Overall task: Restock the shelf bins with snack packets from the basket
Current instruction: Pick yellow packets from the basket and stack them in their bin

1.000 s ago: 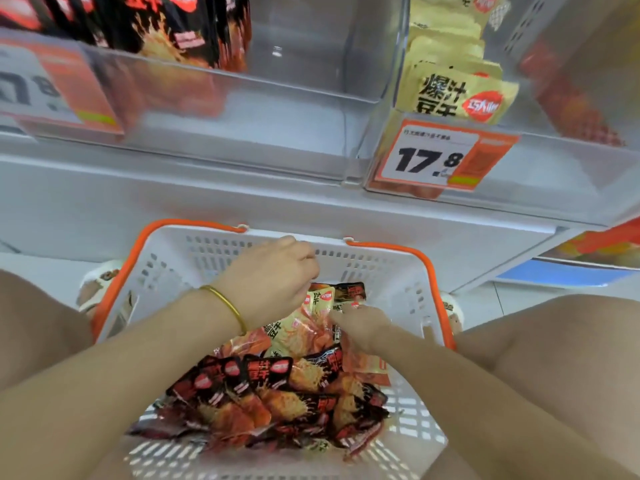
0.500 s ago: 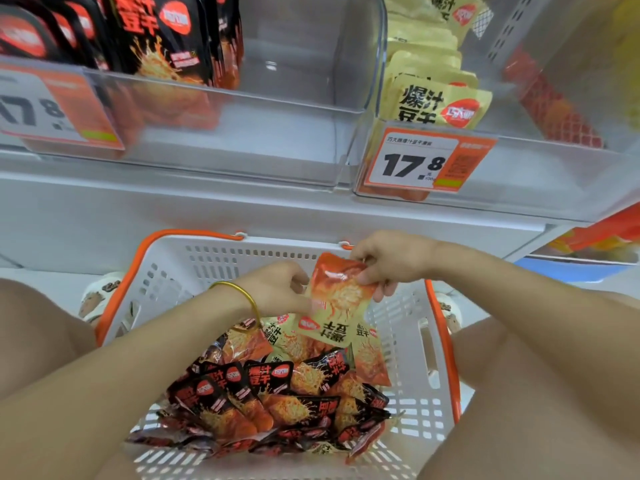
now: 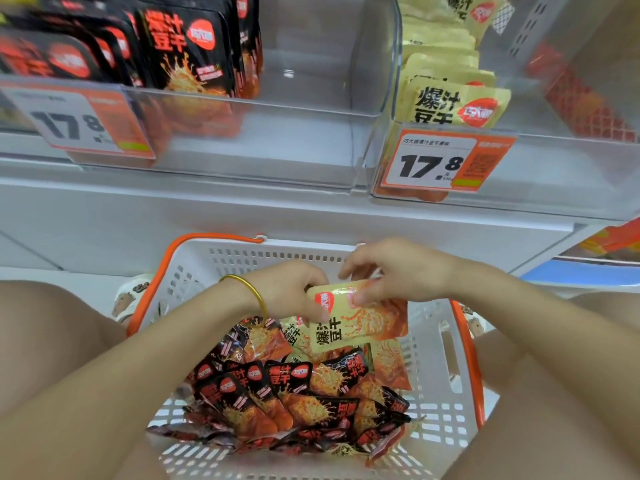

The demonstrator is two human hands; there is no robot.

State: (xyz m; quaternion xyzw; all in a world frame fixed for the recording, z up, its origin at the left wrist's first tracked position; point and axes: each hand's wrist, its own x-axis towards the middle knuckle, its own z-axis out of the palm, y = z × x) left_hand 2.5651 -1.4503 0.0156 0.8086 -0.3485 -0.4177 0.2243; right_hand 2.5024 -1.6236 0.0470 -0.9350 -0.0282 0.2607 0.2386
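Head view: both hands hold one yellow snack packet (image 3: 360, 323) lying sideways just above the white basket (image 3: 242, 261). Left hand (image 3: 291, 292), gold bangle (image 3: 254, 296) at the wrist, fingers curled round the packet's left end. Right hand (image 3: 391, 271) pinches its upper edge, fingertips pressed on the wrapper. Black packets (image 3: 277, 386) and a few yellow ones heaped in the basket below. Above, the left clear bin (image 3: 277, 140) holds upright black packets at its left; the right clear bin (image 3: 571, 174) holds yellow packets behind a 17.8 price tag (image 3: 446, 161).
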